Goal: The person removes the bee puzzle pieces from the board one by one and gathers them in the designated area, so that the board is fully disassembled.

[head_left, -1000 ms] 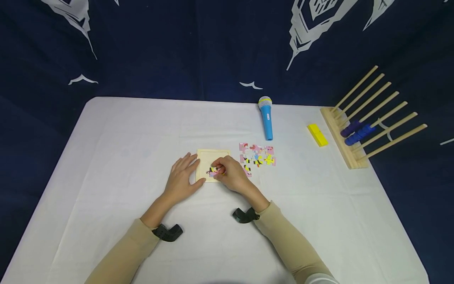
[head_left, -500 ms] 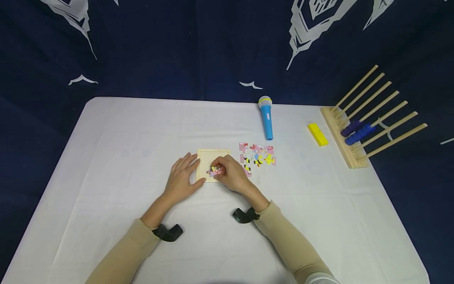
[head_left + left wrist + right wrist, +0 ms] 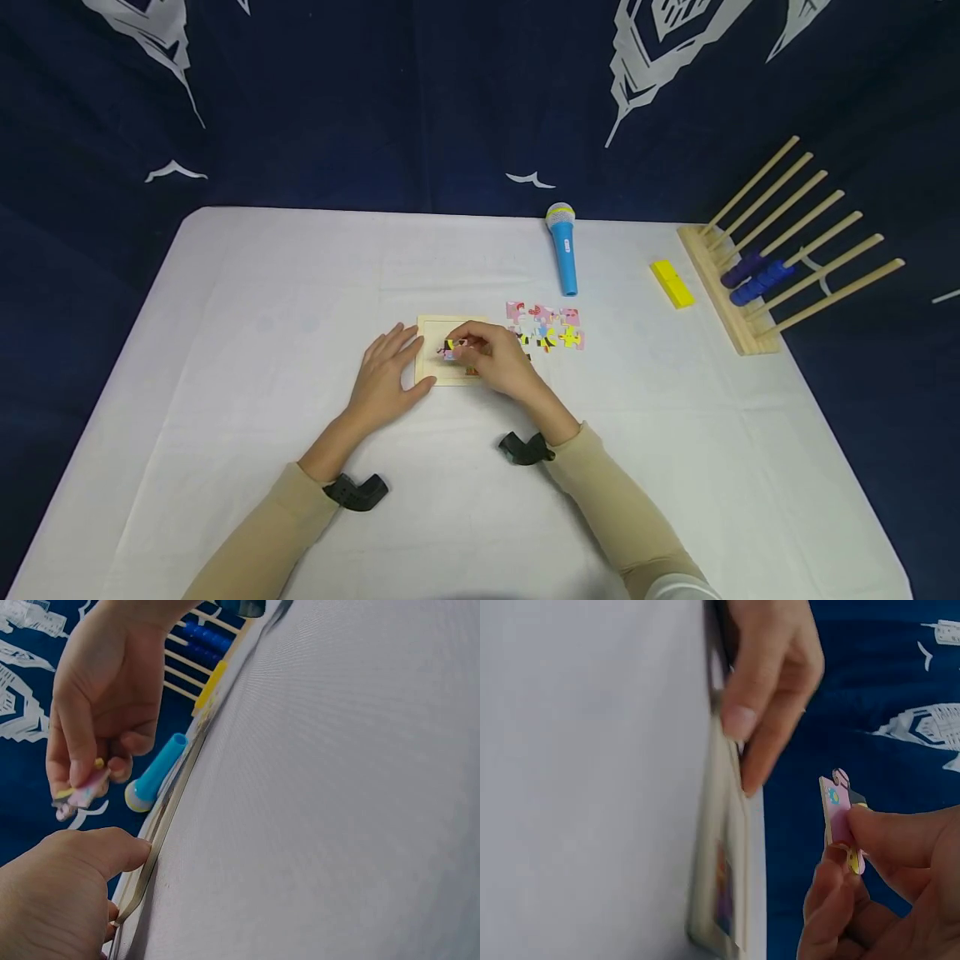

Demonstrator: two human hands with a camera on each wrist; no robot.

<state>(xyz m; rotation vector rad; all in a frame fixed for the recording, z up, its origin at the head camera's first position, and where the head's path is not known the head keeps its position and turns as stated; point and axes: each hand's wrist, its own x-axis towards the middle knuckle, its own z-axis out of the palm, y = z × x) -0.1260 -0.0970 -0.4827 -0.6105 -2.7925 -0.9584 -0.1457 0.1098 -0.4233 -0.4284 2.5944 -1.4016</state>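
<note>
My right hand (image 3: 498, 362) pinches a pink, yellow and black jigsaw piece (image 3: 838, 814) between thumb and fingers, raised above a pale wooden puzzle tray (image 3: 429, 333). In the right wrist view the piece's pink face and rounded tabs show. Another jigsaw piece (image 3: 724, 889) lies inside the tray, at its near right corner. My left hand (image 3: 386, 375) rests at the tray's left edge with its fingers extended; in the left wrist view its thumb touches the rim. Several loose jigsaw pieces (image 3: 546, 315) lie right of the tray, one mostly hidden behind my right hand.
A blue toy microphone (image 3: 565, 254) lies behind the loose pieces. Farther right are a yellow block (image 3: 672, 284) and a wooden peg rack (image 3: 727, 292) with dark blue and purple beads on its rods. A dark patterned curtain (image 3: 360, 108) hangs beyond the white table (image 3: 300, 283).
The right hand has lifted the jigsaw piece off the tray's lower part and shifted slightly right. A piece in the tray's near right corner has come into sight. The left hand stays still.
</note>
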